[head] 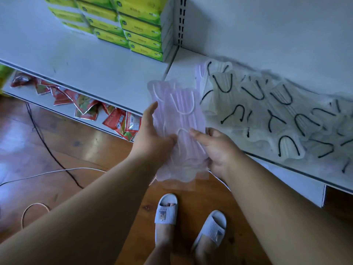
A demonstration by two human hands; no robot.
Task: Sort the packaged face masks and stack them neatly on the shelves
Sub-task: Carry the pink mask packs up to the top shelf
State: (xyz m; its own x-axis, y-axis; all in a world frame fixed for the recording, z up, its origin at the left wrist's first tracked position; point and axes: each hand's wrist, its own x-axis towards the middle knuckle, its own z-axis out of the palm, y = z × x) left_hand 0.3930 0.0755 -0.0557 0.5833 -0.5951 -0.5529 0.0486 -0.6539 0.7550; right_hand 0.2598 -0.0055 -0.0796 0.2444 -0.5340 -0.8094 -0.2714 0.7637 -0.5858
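Note:
A bundle of pink packaged face masks (179, 119) with white ear loops is held upright in front of the white shelf (107, 73). My left hand (150, 138) grips its left edge. My right hand (214, 148) holds its lower right side, thumb across the front. Several white packaged masks with black ear loops (271, 115) lie scattered over the right part of the shelf. One more pink mask pack (200, 73) lies on the shelf behind the bundle, partly hidden.
Stacks of green and yellow tissue packs (137, 27) stand at the shelf's back. Red snack sachets (114, 119) lie on the lower shelf. Black and white cables (44, 142) trail over the wooden floor. My feet in white slippers (166, 209) stand below.

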